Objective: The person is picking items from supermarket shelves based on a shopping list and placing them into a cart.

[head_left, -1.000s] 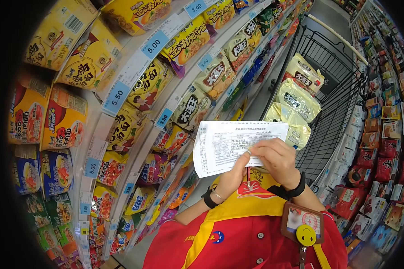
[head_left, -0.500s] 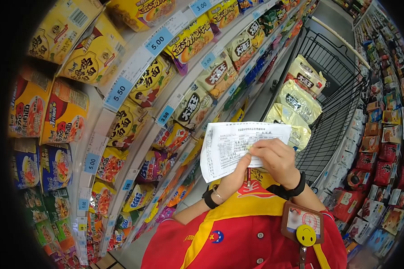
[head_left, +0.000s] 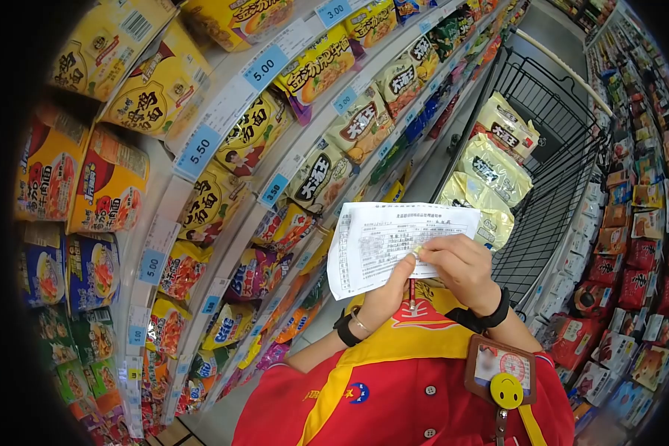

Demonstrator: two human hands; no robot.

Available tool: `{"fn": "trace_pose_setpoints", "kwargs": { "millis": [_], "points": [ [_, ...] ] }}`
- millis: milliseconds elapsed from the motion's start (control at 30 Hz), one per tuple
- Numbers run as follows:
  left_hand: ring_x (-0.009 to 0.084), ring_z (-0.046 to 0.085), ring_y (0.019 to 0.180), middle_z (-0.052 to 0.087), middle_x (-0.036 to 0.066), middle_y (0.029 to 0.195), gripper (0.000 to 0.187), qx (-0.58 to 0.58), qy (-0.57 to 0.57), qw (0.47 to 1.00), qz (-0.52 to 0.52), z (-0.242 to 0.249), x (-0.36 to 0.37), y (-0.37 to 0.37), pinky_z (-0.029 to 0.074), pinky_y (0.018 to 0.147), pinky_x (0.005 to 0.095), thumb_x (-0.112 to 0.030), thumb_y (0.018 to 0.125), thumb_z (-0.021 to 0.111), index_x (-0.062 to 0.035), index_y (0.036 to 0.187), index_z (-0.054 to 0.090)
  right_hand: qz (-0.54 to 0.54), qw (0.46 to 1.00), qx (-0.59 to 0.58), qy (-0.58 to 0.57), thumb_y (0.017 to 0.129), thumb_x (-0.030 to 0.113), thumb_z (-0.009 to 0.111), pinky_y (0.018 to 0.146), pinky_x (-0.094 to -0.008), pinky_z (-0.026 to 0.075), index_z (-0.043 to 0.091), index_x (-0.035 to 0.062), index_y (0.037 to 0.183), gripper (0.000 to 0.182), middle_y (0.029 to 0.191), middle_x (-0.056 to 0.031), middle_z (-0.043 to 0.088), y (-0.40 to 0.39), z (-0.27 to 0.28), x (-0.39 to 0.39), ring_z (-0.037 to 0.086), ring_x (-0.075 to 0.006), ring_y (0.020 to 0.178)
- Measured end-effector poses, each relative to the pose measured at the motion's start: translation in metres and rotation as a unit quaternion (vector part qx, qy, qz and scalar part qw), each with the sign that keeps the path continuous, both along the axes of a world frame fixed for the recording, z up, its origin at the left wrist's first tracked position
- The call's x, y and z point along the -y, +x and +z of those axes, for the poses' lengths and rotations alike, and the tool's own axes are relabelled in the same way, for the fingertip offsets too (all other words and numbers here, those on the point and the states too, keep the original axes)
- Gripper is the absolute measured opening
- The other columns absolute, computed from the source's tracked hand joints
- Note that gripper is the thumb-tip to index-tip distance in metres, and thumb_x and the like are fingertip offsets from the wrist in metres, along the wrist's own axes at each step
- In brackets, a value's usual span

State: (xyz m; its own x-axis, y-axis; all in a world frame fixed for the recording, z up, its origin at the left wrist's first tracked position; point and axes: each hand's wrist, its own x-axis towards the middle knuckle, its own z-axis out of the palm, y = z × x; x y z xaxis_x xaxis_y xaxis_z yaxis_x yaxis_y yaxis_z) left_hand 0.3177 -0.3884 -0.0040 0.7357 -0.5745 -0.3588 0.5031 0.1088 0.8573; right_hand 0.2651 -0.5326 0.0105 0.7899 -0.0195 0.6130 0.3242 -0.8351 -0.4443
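Note:
A white printed sheet (head_left: 372,249) with tables and handwriting is held in front of my chest. My left hand (head_left: 392,296) grips its lower edge, thumb pressed on the paper. My right hand (head_left: 462,273) has its fingers bent and pinched together at the sheet's lower right, close by the left thumb. A thin dark red stick-like piece (head_left: 412,288) shows just below the fingertips. Both wrists wear black bands. Behind the sheet, a black wire shopping cart (head_left: 550,104) carries several pale yellow noodle packs (head_left: 496,169).
Shelves of bagged instant noodles (head_left: 322,178) with blue price tags (head_left: 201,149) run along the left. Cup noodles (head_left: 111,182) are stacked at far left. Racks of small packaged snacks (head_left: 639,249) line the right side. A badge (head_left: 502,369) hangs on my red shirt.
The sheet has shifted slightly left and tilted a little. My hands stay pinched on it, the right one moved marginally. The cart and shelves look nearly the same.

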Motion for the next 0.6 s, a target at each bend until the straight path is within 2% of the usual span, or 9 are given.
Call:
{"fn": "trace_pose_setpoints", "kwargs": {
  "millis": [100,200,300,400,500,600],
  "points": [
    [0.002,0.037,0.05,0.05,-0.004,0.07,0.019,-0.005,0.01,1.0,-0.009,-0.002,-0.002,0.0,0.028,0.043,0.0166,-0.016,0.087,0.05,-0.0047,0.101,0.055,0.004,1.0,0.005,0.006,0.063,0.006,0.057,0.057,-0.0276,0.048,0.059,0.0057,0.078,0.015,0.081,-0.005,0.06,0.002,0.0,0.0,0.059,-0.02,0.071],
    [0.0021,0.038,0.052,0.051,-0.004,0.072,0.019,0.008,-0.018,0.999,0.028,-0.01,0.001,-0.004,0.029,0.044,0.0163,-0.016,0.087,0.05,-0.0045,0.101,0.055,0.008,1.0,0.013,0.017,0.063,0.006,0.057,0.056,-0.0276,0.048,0.059,0.0061,0.078,0.015,0.081,-0.0049,0.06,0.005,0.001,-0.003,0.059,-0.02,0.07],
    [0.0022,0.041,0.056,0.053,-0.003,0.078,0.02,-0.036,0.011,0.999,-0.026,-0.005,-0.007,0.0,0.032,0.047,0.0161,-0.015,0.087,0.05,-0.0043,0.104,0.054,0.003,1.0,0.008,0.008,0.063,0.006,0.057,0.056,-0.0275,0.048,0.059,0.0063,0.078,0.015,0.081,-0.0046,0.06,0.0,-0.002,-0.002,0.059,-0.02,0.07],
    [0.0026,0.042,0.059,0.054,-0.002,0.082,0.021,-0.007,-0.007,1.0,-0.015,-0.007,-0.004,-0.002,0.033,0.048,0.0165,-0.015,0.087,0.05,-0.0043,0.105,0.053,0.001,1.0,-0.001,0.008,0.063,0.006,0.057,0.056,-0.0275,0.048,0.06,0.0064,0.077,0.015,0.08,-0.0045,0.06,-0.004,-0.001,-0.002,0.059,-0.0198,0.07],
    [0.0025,0.043,0.059,0.054,-0.002,0.083,0.022,-0.044,0.001,0.998,-0.047,-0.015,-0.011,-0.001,0.034,0.048,0.0165,-0.014,0.087,0.05,-0.0047,0.107,0.053,-0.004,1.0,0.014,0.015,0.063,0.005,0.058,0.055,-0.0276,0.048,0.06,0.0066,0.076,0.014,0.08,-0.0038,0.06,0.001,0.002,-0.005,0.059,-0.0194,0.069],
    [0.0027,0.044,0.061,0.055,-0.001,0.085,0.023,-0.032,-0.005,0.999,-0.039,-0.017,-0.011,-0.002,0.034,0.049,0.0163,-0.014,0.087,0.05,-0.0044,0.108,0.052,-0.005,0.999,0.011,0.03,0.063,0.005,0.058,0.054,-0.0276,0.047,0.06,0.0071,0.076,0.013,0.079,-0.0031,0.061,0.002,0.001,-0.006,0.059,-0.0194,0.068]
  ]
}}
